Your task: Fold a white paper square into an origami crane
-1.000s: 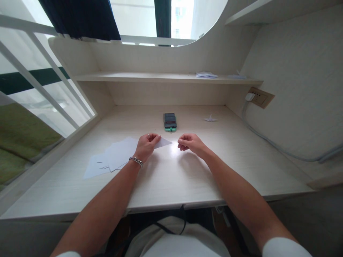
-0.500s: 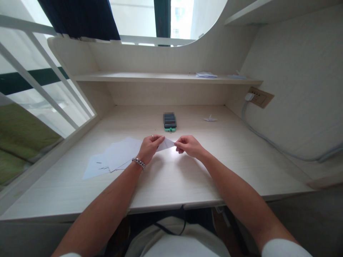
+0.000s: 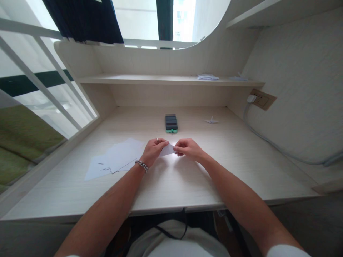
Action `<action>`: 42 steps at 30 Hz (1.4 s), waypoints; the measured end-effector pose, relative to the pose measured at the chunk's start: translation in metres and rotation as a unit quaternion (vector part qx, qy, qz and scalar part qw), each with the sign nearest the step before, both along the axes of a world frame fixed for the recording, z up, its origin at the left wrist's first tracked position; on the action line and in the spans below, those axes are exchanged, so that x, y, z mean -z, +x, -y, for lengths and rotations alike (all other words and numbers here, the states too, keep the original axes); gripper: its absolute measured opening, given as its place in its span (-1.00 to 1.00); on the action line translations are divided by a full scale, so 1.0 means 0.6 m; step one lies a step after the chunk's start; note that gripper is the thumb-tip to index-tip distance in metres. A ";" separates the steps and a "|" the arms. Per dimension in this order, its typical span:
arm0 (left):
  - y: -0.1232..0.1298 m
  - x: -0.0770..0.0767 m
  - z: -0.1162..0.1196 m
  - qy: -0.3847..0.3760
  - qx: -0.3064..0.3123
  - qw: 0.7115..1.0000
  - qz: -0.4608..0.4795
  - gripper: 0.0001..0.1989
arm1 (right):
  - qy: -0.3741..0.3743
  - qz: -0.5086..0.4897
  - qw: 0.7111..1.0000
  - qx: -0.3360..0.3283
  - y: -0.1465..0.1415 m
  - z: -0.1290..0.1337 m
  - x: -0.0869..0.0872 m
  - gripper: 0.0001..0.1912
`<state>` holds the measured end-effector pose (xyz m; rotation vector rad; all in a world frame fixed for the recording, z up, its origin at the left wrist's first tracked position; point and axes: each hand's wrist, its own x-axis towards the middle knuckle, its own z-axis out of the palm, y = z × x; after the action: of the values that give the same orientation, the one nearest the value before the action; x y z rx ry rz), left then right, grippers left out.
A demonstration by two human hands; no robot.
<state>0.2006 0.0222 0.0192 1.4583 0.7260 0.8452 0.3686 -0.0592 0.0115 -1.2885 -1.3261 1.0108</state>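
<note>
A small folded piece of white paper (image 3: 167, 150) is held just above the desk, between my two hands. My left hand (image 3: 155, 148), with a ring and a chain bracelet, pinches its left part between thumb and fingers. At the paper's right tip, my right hand (image 3: 187, 148) grips with thumb and curled fingers. Part of the paper is hidden behind the left fingers. Loose white sheets (image 3: 123, 153) lie overlapping on the desk to the left of my left hand.
A dark phone-like device (image 3: 171, 122) with a green end lies beyond my hands. A folded paper crane (image 3: 212, 121) sits to its right on the desk (image 3: 214, 185). Folded papers (image 3: 208, 77) rest on the shelf (image 3: 150, 79). A cable (image 3: 270, 144) runs from the wall socket (image 3: 264, 99).
My hands have come slightly closer together, and less of the paper shows between them. The whole view has shifted a little. Both hands keep hold of the paper.
</note>
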 end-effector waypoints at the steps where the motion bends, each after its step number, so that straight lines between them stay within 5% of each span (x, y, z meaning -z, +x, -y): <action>1: 0.000 0.000 0.000 -0.016 0.004 1.000 0.007 -0.72 | -0.003 -0.001 1.000 0.002 0.001 -0.001 0.001 -0.71; 4: -0.001 -0.003 0.000 -0.027 0.017 0.999 0.003 -0.65 | -0.011 -0.006 1.000 0.004 0.007 -0.002 0.004 -0.71; 15: 0.001 0.006 0.006 0.119 0.037 0.989 -0.084 -0.70 | 0.008 0.045 0.998 0.034 -0.007 -0.001 -0.004 -0.77; 21: 0.008 0.005 0.012 0.077 0.032 0.994 -0.072 -0.68 | -0.009 0.060 0.997 0.056 -0.015 -0.006 -0.006 -0.86; 26: 0.003 -0.003 0.000 -0.008 -0.031 0.999 -0.031 -0.68 | -0.023 -0.021 0.999 0.020 -0.010 -0.006 -0.001 -0.94; 33: -0.023 -0.010 -0.037 0.001 -0.135 0.991 0.020 -0.66 | -0.018 -0.009 0.999 0.031 0.019 0.003 -0.007 -0.94; 42: 0.008 -0.002 0.010 0.124 0.005 0.990 -0.061 -0.69 | 0.018 0.045 0.997 0.053 -0.002 -0.003 -0.007 -0.82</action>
<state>0.2053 0.0165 0.0205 1.7459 0.7221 0.8667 0.3675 -0.0576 0.0158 -1.3766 -1.3234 0.8612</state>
